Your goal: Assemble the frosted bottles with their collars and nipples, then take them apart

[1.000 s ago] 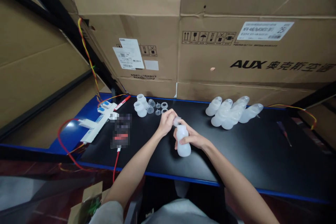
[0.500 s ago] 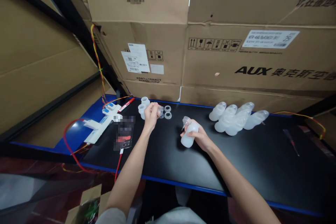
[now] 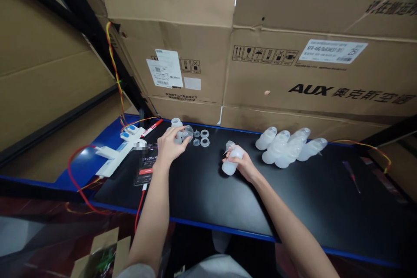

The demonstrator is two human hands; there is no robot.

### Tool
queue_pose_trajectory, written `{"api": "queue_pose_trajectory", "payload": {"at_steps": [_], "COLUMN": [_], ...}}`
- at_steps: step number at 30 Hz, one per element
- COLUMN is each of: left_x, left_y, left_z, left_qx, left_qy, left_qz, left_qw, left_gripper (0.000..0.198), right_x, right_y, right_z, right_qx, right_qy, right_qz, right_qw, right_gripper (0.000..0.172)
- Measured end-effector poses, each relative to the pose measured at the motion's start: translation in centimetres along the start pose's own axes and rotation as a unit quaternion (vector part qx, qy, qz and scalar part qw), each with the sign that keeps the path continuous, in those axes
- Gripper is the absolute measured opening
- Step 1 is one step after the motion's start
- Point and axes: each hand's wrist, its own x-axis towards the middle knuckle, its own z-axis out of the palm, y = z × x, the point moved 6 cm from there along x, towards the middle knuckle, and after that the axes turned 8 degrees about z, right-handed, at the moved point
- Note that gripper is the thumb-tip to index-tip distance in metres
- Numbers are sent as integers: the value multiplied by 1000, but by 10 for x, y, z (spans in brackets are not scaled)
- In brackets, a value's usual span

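Note:
My left hand [image 3: 171, 144] is over the left middle of the black tabletop, its thumb and fingers closed around a clear domed plastic cap [image 3: 188, 133]. Just behind it stand white translucent open-mouthed containers, one of them at the back [image 3: 176, 123]; the hand partly covers the rest. Right of the cap lie small clear stoppers [image 3: 196, 134] and white screw rings [image 3: 204, 141]. In my right hand [image 3: 245, 166] is a translucent white bottle [image 3: 230, 165], tilted, with a clear pointed piece [image 3: 230, 146] at its top. My fingers wrap around the bottle's body.
Several frosted bottles [image 3: 286, 150] lie grouped at the back right. A screwdriver [image 3: 352, 177] rests farther right. On the left are a phone [image 3: 146, 167] with a red cable, a white power strip [image 3: 117, 156] and a red marker [image 3: 152, 127]. Cardboard [image 3: 260, 74] walls the back.
My left hand has moved left, away from the stoppers and rings, and a clear domed cap now shows between its fingers. My right hand still holds the bottle. The view has shifted slightly.

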Motion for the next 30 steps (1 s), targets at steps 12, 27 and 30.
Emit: {"api": "queue_pose_trajectory", "payload": {"at_steps": [12, 27, 30], "left_x": [-4, -6, -12], "left_y": [0, 19, 61], "left_z": [13, 22, 31], "left_qx": [185, 78, -78], "left_qy": [-190, -143, -118], "left_qz": [-171, -41, 103], "left_qw": [949, 986, 985], "left_gripper": [37, 36, 35], "right_x": [6, 3, -1], "right_y": [8, 4, 5], "right_z": [-6, -1, 3], "right_qx": [-31, -9, -14], "right_qy": [-12, -13, -13], "right_qz": [7, 19, 11], "right_qw": [999, 1000, 1000], "right_gripper": [52, 55, 55]}}
